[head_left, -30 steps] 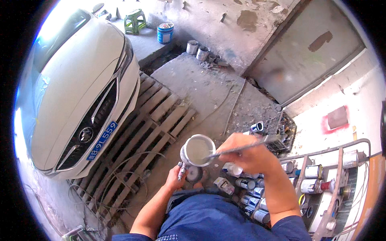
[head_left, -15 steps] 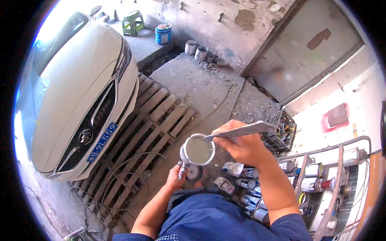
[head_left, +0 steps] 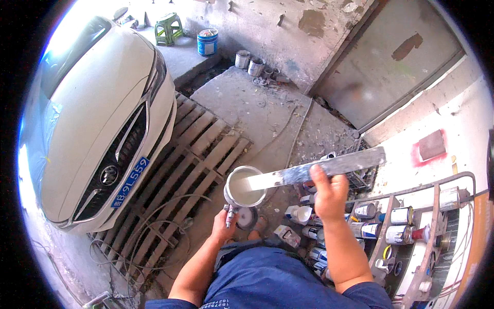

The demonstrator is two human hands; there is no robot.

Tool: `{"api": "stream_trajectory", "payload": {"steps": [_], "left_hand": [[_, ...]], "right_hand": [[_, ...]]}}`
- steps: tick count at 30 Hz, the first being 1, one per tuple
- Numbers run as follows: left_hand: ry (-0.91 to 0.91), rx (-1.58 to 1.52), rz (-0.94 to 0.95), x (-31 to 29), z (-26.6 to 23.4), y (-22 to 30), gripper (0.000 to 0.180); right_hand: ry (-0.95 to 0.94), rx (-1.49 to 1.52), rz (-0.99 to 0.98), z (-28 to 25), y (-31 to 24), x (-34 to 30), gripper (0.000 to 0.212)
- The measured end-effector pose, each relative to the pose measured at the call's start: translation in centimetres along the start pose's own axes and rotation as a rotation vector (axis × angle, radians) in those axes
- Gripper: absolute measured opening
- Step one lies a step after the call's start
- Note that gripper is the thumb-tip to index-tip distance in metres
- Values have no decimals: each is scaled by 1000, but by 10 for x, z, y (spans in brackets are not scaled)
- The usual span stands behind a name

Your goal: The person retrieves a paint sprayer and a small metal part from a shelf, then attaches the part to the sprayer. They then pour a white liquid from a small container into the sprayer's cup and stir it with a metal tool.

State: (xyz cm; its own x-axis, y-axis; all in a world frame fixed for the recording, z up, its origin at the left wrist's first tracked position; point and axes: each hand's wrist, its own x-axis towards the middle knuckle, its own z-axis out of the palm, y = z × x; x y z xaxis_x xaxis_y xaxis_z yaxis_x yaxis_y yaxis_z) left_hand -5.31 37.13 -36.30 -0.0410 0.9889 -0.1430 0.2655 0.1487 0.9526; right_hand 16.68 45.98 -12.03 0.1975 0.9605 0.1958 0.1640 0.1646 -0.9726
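My left hand is closed around what looks like a spray gun, its metal fittings showing at the fingers. Just above it sits a round white cup, open at the top, with pale greyish liquid inside. A long, flat stirring stick, crusted with grey and bluish dried paint, is gripped in my right hand, thumb along its top. The whitish lower end of the stick reaches over the cup's rim into the liquid. How the cup joins the gun is partly hidden.
A white car stands at the left beside a slatted floor grate with a coiled hose. To the right, a metal rack holds several paint cans. Behind it is a dark crate; a blue bucket stands farther back.
My right hand has moved right and turned, so the stick now shows its broad face and lies lower across the cup. The cup has shifted slightly left with my left hand.
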Motion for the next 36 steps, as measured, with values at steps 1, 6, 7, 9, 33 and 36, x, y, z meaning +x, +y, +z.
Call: {"api": "stream_trajectory", "payload": {"steps": [1,6,7,9,33,36], "left_hand": [[2,-25,6,1,0,-3,21],[3,19,-9,5,1,-13,24],[1,20,-25,6,2,-17,24],[-21,-25,-24,8,3,-23,25],[-12,18,22,4,-13,-4,24],[-15,44,40,4,-13,-12,25]], "right_hand": [[3,54,18,-7,-3,3,15],[107,250,-49,-23,-18,8,11],[106,267,-55,-23,-21,8,10],[102,298,-66,-26,-25,9,10],[84,366,-5,-23,-21,8,12],[81,372,-4,-22,-20,8,12]]}}
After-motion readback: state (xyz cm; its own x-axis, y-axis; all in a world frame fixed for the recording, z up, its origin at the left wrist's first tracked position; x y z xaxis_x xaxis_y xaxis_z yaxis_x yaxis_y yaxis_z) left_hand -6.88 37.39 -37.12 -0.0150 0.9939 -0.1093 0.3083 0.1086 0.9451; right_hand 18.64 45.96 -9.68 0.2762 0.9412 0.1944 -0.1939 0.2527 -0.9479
